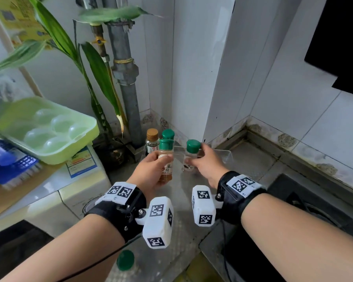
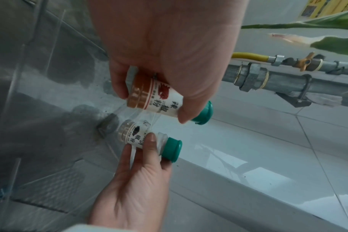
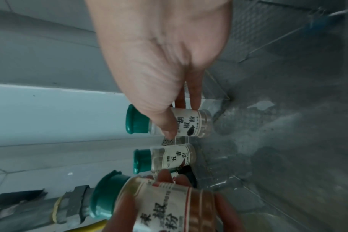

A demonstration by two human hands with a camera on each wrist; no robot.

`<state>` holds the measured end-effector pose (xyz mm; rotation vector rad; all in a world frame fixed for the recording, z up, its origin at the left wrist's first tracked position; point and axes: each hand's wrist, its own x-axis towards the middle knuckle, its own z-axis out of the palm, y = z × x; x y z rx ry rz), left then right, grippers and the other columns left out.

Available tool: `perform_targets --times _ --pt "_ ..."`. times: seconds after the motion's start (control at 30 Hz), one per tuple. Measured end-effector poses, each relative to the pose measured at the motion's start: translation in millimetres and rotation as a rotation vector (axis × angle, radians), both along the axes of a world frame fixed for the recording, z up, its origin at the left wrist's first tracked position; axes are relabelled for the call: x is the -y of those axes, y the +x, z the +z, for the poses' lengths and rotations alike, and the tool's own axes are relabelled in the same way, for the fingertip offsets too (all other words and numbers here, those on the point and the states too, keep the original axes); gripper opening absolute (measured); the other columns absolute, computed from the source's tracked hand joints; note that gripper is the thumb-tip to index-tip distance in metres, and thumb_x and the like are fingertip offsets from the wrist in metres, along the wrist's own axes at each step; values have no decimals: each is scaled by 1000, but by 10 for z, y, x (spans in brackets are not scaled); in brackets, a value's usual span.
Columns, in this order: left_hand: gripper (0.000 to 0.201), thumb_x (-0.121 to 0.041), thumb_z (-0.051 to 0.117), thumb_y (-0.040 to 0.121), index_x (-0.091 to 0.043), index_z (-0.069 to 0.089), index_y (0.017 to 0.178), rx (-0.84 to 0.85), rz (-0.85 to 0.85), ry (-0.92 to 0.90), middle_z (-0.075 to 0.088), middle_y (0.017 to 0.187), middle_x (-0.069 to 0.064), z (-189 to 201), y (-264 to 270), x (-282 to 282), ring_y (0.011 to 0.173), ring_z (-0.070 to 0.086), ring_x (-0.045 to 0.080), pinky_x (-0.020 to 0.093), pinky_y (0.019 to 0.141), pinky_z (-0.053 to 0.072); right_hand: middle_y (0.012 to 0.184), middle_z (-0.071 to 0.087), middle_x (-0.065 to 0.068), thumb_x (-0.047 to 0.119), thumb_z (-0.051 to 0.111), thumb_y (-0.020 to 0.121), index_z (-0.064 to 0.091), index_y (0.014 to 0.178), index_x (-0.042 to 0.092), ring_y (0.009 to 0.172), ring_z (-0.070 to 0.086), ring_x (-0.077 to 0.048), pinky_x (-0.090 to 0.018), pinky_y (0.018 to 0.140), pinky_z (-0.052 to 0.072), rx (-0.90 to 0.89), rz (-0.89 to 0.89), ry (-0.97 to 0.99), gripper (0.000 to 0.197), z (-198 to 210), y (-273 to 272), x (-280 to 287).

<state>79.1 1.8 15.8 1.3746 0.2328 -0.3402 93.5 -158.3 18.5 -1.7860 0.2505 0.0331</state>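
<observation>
My left hand [image 1: 158,164] grips a chili powder bottle [image 1: 166,159] with orange-brown contents and a green cap, held upright above the steel counter [image 1: 181,200]. The left wrist view shows the same bottle [image 2: 155,97] pinched between thumb and fingers [image 2: 117,84]. My right hand [image 1: 200,159] holds a small pepper bottle [image 1: 192,154] with a green cap, at the left end of a clear plastic tray [image 1: 224,154]. The right wrist view shows thumb and fingers around this pepper bottle [image 3: 191,124]. Whether its base rests on the tray floor is unclear.
A brown-capped bottle [image 1: 152,140] and a green-capped five-spice bottle [image 1: 168,134] stand in the corner by the grey pipe [image 1: 128,98]. A green egg box [image 1: 47,127] sits on a white appliance at left. A black stove [image 1: 314,200] lies right. Another green-capped bottle [image 1: 125,260] stands nearest me.
</observation>
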Motion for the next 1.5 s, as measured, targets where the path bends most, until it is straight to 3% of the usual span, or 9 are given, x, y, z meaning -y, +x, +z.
perform_targets --times 0.27,0.5,0.8,0.97,1.1,1.2,1.27,1.4,1.5 --pt "18 -26 70 78 -28 70 96 -1 70 29 70 100 9 40 21 -126 85 63 25 41 79 47 103 64 4 8 71 78 60 116 17 96 59 -17 -28 81 42 64 8 -157 41 -90 363 -67" --pt "11 -20 63 89 -20 67 100 -38 108 -26 69 92 7 30 46 -162 81 64 22 39 77 52 98 63 5 8 72 74 59 113 19 96 61 -19 -36 89 50 67 17 -180 42 -179 511 -89" --pt "9 -17 63 89 -18 65 98 -72 117 -36 67 92 8 25 67 -124 85 63 24 41 79 51 102 62 5 9 73 74 58 117 19 98 60 -18 -33 89 49 86 50 -151 47 -219 550 -93" --pt "6 -13 62 90 -16 62 96 -73 98 -57 65 95 11 28 74 -85 87 60 26 42 78 48 113 56 2 3 69 77 48 130 21 104 56 -17 -33 89 49 56 32 -68 60 -238 522 -36" --pt "9 -8 59 91 -15 62 97 -73 69 -101 64 92 11 35 78 -18 80 61 24 36 70 49 97 56 -1 5 62 81 52 106 17 90 55 -18 -28 74 46 34 -31 -35 29 -226 396 16" --pt "15 -7 59 91 -13 61 105 -77 50 -118 65 85 9 33 64 59 70 63 21 32 62 50 86 59 2 7 60 84 60 89 21 77 55 -15 -24 63 43 -33 228 68 15 -190 225 49" --pt "20 -7 60 90 -12 60 110 -85 18 -117 65 89 13 25 50 112 73 63 24 33 64 50 87 62 3 13 65 84 61 92 25 74 55 -11 -25 61 41 -86 376 106 15 -170 121 64" --pt "19 -8 61 89 -13 61 108 -94 -35 -103 64 89 13 38 48 187 70 61 23 31 64 50 83 64 6 13 71 79 64 97 29 75 55 -7 -21 60 41 -97 422 111 25 -154 18 79" --pt "24 -9 60 90 -9 61 115 -101 -80 -93 65 84 11 51 48 208 64 61 20 26 56 52 79 62 6 2 66 82 63 116 14 69 56 -2 -7 50 43 -98 434 159 36 -163 -9 119"
